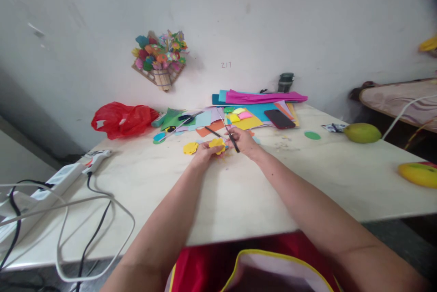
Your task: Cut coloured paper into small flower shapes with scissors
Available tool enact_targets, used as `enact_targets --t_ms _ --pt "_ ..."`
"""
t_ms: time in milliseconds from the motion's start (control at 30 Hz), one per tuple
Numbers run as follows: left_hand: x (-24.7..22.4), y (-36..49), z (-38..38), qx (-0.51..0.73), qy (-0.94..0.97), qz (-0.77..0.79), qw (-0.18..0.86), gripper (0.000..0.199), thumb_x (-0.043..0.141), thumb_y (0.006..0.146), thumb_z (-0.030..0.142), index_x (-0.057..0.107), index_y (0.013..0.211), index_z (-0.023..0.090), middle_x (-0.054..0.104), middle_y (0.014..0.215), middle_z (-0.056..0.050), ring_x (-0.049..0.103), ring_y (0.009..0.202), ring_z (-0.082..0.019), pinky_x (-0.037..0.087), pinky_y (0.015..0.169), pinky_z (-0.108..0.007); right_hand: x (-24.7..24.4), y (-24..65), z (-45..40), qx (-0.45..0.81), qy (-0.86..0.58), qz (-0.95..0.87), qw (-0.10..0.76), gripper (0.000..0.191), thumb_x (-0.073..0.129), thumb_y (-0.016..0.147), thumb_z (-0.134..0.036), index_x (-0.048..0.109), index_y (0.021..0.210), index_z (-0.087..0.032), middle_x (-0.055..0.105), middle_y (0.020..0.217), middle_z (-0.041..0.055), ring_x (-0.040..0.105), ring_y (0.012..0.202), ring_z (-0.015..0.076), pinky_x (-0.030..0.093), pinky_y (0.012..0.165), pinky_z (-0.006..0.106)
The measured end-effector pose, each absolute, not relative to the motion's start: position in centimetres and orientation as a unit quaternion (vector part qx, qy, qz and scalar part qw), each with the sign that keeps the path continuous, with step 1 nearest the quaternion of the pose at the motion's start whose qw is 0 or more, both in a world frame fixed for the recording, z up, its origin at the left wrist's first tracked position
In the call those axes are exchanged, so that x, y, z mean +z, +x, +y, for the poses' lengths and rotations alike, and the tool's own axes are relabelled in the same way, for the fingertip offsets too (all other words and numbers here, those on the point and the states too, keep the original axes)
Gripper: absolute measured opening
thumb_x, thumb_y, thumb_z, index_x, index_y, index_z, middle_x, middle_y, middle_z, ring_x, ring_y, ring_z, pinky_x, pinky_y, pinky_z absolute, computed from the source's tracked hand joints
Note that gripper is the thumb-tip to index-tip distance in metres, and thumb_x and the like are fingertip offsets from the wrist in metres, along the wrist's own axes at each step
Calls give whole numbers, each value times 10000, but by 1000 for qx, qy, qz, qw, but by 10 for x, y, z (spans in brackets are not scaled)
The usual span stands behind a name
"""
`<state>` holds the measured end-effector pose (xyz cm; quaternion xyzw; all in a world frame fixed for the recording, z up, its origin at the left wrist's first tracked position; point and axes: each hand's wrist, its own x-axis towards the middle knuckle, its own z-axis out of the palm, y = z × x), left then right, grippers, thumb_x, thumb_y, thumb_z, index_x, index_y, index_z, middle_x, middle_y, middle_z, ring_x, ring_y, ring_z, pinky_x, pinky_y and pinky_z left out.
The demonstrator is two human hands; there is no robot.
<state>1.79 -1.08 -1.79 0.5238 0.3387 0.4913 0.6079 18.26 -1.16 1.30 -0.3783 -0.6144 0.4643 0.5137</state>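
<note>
My left hand [204, 151] is closed on a yellow flower cutout [217, 146] above the table. Just right of it, my right hand [241, 140] grips a thin tool with a dark handle [234, 142] and a long, pale tip pointing up and left; its exact kind is hard to make out. A second yellow flower cutout [190, 148] lies left of my left hand. Small pink and yellow scraps [222, 157] show under my hands. A dark, pen-like stick [213, 132] lies behind them.
Coloured sheets [262, 112], a phone [280, 119] and scissors [186, 118] lie behind my hands. A red bag [124, 120] and a power strip with cables [64, 174] are left; mangoes [362, 132] are right.
</note>
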Motion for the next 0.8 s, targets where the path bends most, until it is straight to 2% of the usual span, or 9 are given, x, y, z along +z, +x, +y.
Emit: enact_targets --t_ms 133,300,467,600,800 --pt "-19 17 -9 516 510 355 589 236 779 557 273 664 678 106 660 621 -35 580 499 -111 472 550 -235 14 183 -15 486 -389 -601 502 348 669 509 -179 551 836 -165 554 540 -61 532 466 100 426 471 217" --pt "-18 15 -8 529 495 355 591 321 790 547 311 672 757 98 691 679 -64 639 570 -157 501 591 -264 15 190 -15 480 -416 -618 464 344 708 510 -213 550 809 -153 560 506 -53 524 413 101 395 409 205" --pt "-15 15 -9 549 488 355 578 348 796 539 317 649 771 104 683 637 -52 629 533 -150 498 570 -257 16 197 -16 482 -427 -638 423 377 762 512 -295 559 789 -140 550 477 -55 480 368 76 387 375 194" --pt "-15 13 -9 551 491 342 582 324 777 574 334 648 768 109 682 635 -49 626 524 -141 497 562 -247 20 200 -19 479 -431 -664 379 369 747 581 -372 570 798 -131 580 523 -24 490 379 67 325 339 162" --pt "-14 14 -9 553 474 344 592 323 786 567 294 666 793 97 709 766 -88 664 622 -171 522 619 -266 17 203 -19 464 -452 -693 316 319 700 667 -405 572 804 -148 597 575 -2 532 416 76 237 301 138"
